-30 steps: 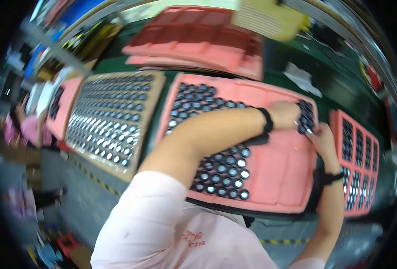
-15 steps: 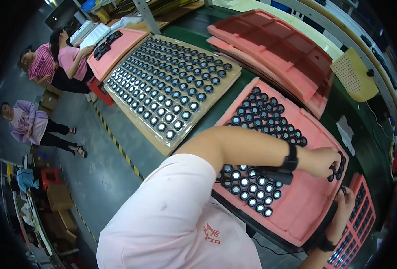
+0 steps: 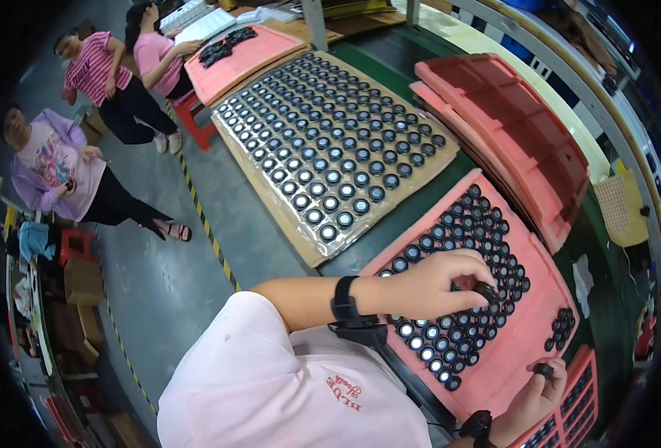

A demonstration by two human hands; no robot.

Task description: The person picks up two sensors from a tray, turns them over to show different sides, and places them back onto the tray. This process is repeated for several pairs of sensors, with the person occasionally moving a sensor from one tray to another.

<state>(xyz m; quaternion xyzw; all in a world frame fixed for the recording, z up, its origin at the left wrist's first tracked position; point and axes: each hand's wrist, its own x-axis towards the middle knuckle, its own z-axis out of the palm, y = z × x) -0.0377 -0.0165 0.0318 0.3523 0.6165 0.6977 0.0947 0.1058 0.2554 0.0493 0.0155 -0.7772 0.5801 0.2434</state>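
Note:
My left hand (image 3: 446, 285) is over the pink foam tray (image 3: 506, 355), its thumb and fingers pinching a small black round part (image 3: 486, 292). Beneath and around it stand rows of similar black round parts (image 3: 450, 340) with pale, shiny centres. At the tray's near right corner, my right hand (image 3: 536, 396) holds another black round part (image 3: 543, 370) between thumb and fingertips. A small cluster of dark parts (image 3: 560, 328) sits at the tray's right edge, just beyond my right hand.
A cardboard sheet (image 3: 312, 250) covered with rows of round parts lies to the left. Pink trays (image 3: 506, 134) are stacked behind. A divided pink tray (image 3: 581, 407) sits at lower right. People stand at the left, one in a purple jacket (image 3: 58, 164), beside a yellow-black floor line (image 3: 200, 205).
My left hand has moved left from the cluster at the tray's right edge to above the rows. The view has shifted, and the person in purple appears nearer.

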